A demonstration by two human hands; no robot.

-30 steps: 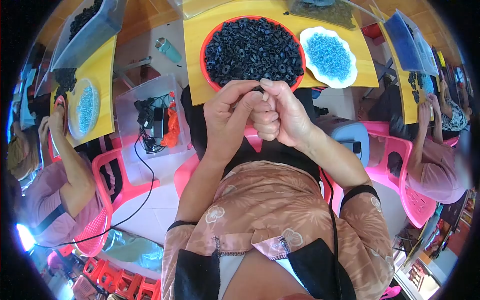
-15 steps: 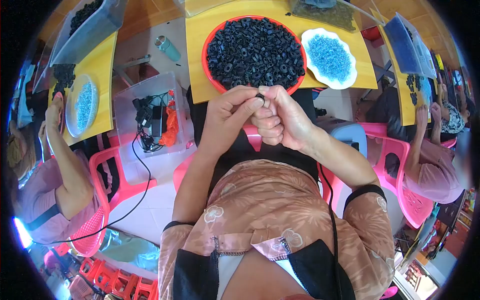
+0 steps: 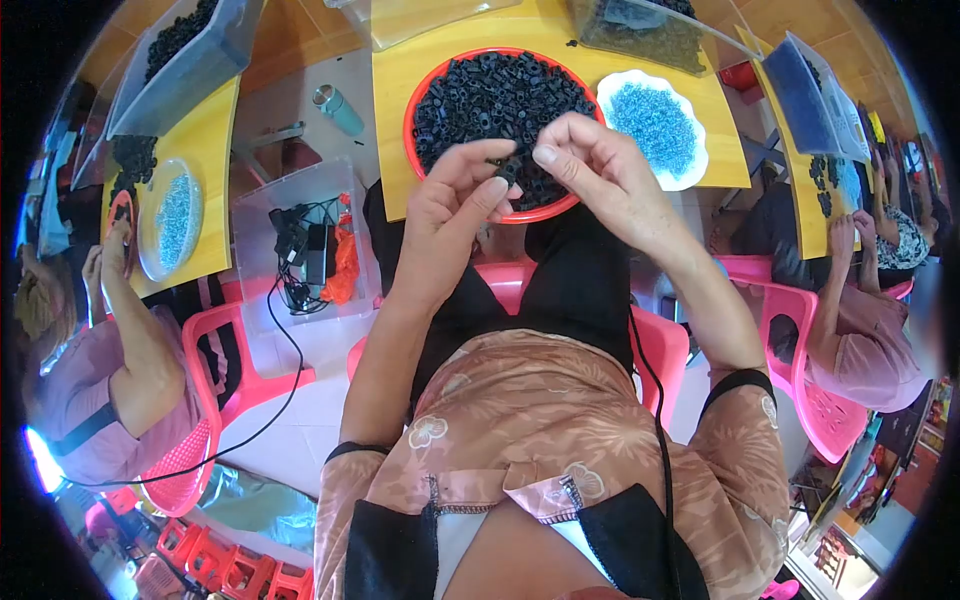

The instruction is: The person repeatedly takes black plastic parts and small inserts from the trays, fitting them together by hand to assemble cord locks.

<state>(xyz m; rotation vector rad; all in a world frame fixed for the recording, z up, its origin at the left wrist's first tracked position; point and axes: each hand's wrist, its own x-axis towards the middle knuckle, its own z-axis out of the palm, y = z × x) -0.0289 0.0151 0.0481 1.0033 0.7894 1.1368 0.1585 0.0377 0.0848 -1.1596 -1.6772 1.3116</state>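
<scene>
My left hand (image 3: 447,217) pinches a small black piece (image 3: 508,181) between thumb and fingers, in front of a red round tray (image 3: 410,128). The tray is heaped with small black hollow pieces (image 3: 480,95). My right hand (image 3: 612,180) is apart from the left, over the tray's right side. Its thumb and fingers are curled together; whether something tiny is between them I cannot make out. A white scalloped dish (image 3: 698,172) beside the tray holds many small clear-blue pieces (image 3: 655,125).
Tray and dish stand on a yellow table (image 3: 393,190). Clear bins (image 3: 640,40) line its back. At lower left, a clear box (image 3: 255,245) holds cables and an orange bag. A bottle (image 3: 340,110) stands on the floor. Co-workers sit left (image 3: 110,370) and right (image 3: 870,340).
My hands were together in front of the tray; now they are apart, the right one further up and right. The view has tilted slightly, so the tray appears lower.
</scene>
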